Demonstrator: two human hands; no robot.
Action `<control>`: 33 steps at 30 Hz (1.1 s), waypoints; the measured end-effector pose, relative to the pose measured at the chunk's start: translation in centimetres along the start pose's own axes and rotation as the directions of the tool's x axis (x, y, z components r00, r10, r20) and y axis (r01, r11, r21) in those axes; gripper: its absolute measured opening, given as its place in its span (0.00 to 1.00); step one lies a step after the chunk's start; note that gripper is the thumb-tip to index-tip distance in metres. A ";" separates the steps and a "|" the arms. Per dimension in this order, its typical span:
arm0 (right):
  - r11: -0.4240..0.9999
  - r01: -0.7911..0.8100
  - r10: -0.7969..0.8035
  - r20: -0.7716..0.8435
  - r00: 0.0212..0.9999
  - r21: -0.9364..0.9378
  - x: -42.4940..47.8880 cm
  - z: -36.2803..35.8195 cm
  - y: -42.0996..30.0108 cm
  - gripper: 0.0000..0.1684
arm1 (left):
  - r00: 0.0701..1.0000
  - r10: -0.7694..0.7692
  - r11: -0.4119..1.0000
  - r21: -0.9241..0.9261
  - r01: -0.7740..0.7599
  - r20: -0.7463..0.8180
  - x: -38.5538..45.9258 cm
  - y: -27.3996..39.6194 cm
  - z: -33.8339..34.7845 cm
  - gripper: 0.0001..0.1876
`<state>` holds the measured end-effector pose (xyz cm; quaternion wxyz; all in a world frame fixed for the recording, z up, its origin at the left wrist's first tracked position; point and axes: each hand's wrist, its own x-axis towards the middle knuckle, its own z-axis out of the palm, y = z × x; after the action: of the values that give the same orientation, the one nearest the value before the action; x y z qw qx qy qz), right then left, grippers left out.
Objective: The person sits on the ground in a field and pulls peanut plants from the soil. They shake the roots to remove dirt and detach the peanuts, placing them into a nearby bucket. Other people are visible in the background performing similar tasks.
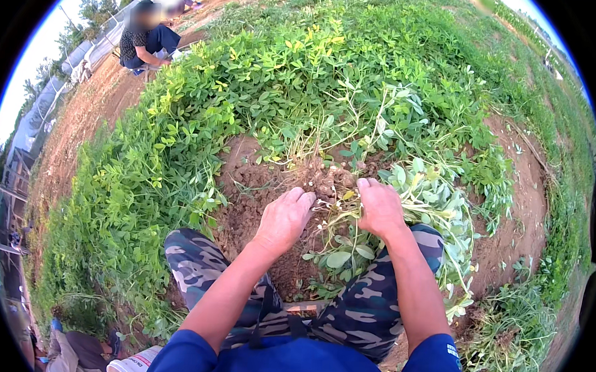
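Observation:
Peanut plants pulled from the soil lie before me, their root clump with pods (336, 175) just beyond my fingertips. My left hand (287, 218) is low over the bare soil (242, 198), its fingers bent down near small pale bits; what lies beneath them is hidden. My right hand (381, 207) is at the right edge of the clump, thumb and fingers curled at the stems; whether it grips them cannot be told. Uprooted leafy stems (439, 202) spread right of my right hand, over my right knee.
Dense green peanut plants (293, 76) stand ahead and at left. A person (147, 40) sits at the upper left. Another person's legs (84, 348) show at the lower left beside a white bucket (133, 363). Pulled plants (508, 340) lie at the lower right.

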<state>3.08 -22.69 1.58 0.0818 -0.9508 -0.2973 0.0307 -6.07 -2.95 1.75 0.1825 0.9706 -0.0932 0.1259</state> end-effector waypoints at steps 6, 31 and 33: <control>1.000 -0.004 0.005 -0.019 1.000 0.023 -0.3 -0.2 0.8 0.25 | 0.960 -0.281 0.828 -0.508 0.239 -0.007 -0.1 -0.6 2.7 0.05; 0.998 0.067 -0.066 0.082 0.994 -0.009 -0.1 0.2 0.2 0.25 | 0.951 0.092 0.959 -0.283 -0.005 0.296 3.9 -1.2 -0.5 0.10; 0.998 0.069 -0.067 0.110 0.992 -0.012 -0.2 0.1 0.2 0.25 | 0.937 0.009 0.884 -0.441 0.156 0.350 3.7 -1.5 -0.4 0.09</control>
<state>3.04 -22.92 1.45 0.0587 -0.9377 -0.3336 0.0774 -2.28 -1.97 2.66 0.3939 0.9089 -0.1133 -0.0774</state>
